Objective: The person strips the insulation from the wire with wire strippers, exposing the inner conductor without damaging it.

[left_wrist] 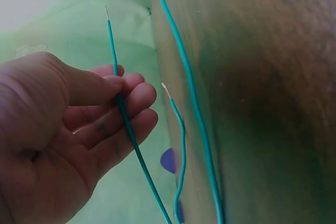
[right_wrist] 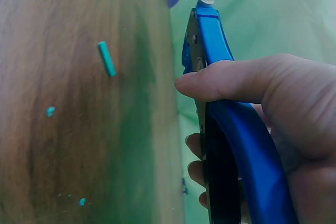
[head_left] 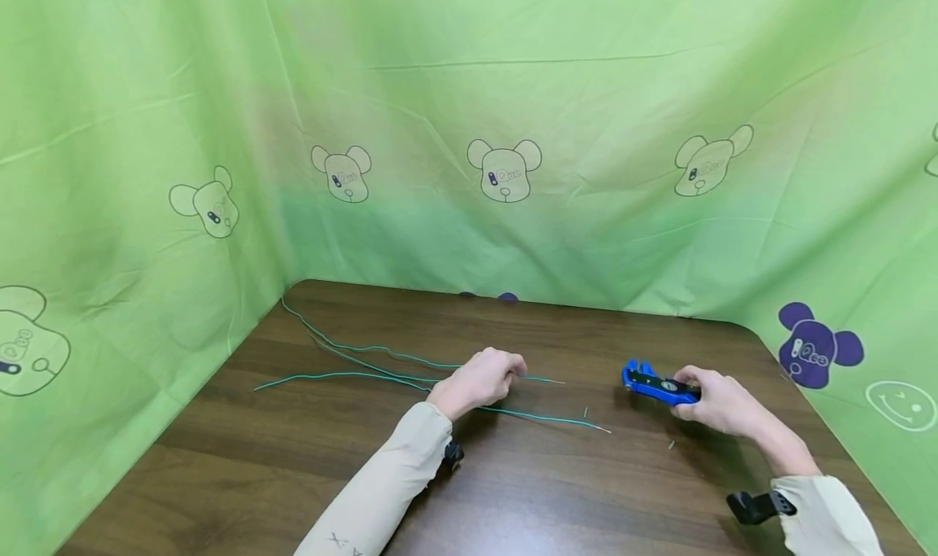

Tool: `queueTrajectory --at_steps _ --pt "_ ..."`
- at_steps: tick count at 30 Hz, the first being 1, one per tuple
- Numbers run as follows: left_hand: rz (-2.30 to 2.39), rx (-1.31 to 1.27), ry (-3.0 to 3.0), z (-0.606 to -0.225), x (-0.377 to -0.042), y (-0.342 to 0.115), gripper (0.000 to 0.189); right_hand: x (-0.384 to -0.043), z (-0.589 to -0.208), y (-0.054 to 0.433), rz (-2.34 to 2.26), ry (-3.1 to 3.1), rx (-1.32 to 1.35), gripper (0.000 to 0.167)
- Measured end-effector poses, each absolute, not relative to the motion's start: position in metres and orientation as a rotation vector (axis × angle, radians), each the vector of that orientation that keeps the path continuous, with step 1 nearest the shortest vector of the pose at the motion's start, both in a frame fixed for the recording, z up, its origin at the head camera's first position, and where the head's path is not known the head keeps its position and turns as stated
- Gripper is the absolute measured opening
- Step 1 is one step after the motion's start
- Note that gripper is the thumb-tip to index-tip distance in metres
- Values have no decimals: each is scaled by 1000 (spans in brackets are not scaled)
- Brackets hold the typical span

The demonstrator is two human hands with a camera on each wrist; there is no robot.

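My left hand [head_left: 479, 381] is held over the middle of the table, pinching a thin green wire [left_wrist: 140, 153] between thumb and fingers. That wire's tip [left_wrist: 106, 13] is bare metal and points past the fingertips. Two more green wires appear beside it in the left wrist view; the shorter-looking wire [left_wrist: 182, 153] also ends in bare metal. To the right, my right hand [head_left: 725, 405] grips a blue and black wire stripper [right_wrist: 214, 38], thumb across its upper handle and fingers wrapped around the far side. Its head points left, apart from the wires.
The green wires run left across the brown wooden table [head_left: 220, 458]. Short green insulation offcuts [right_wrist: 106, 59] lie near the stripper, with smaller green scraps [right_wrist: 51, 111] beside them. A green printed curtain [head_left: 586, 238] borders the table's back and sides.
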State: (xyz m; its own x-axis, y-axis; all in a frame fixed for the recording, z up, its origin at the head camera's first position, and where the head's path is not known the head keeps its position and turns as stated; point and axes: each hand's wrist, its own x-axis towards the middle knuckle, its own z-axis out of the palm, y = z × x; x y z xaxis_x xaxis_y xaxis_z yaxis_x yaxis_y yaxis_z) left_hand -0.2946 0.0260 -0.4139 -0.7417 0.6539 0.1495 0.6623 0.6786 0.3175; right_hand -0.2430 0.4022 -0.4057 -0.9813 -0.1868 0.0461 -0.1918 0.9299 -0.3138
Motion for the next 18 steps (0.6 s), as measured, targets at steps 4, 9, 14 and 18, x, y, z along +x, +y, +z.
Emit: queueTrajectory --at_steps 4,9,14,18 --pt "-532 -1104 -2870 -420 -296 26 25 -244 -409 404 467 -3086 291 53" --pt "-496 -1084 -2867 -426 -299 25 17 -247 -411 405 439 -3119 283 53" --pt "-485 -1083 -2870 -429 -300 24 14 -246 -414 406 456 -3140 285 53" --pt "-481 -1083 -2870 -428 -301 23 12 -245 -417 407 497 -3139 318 52"
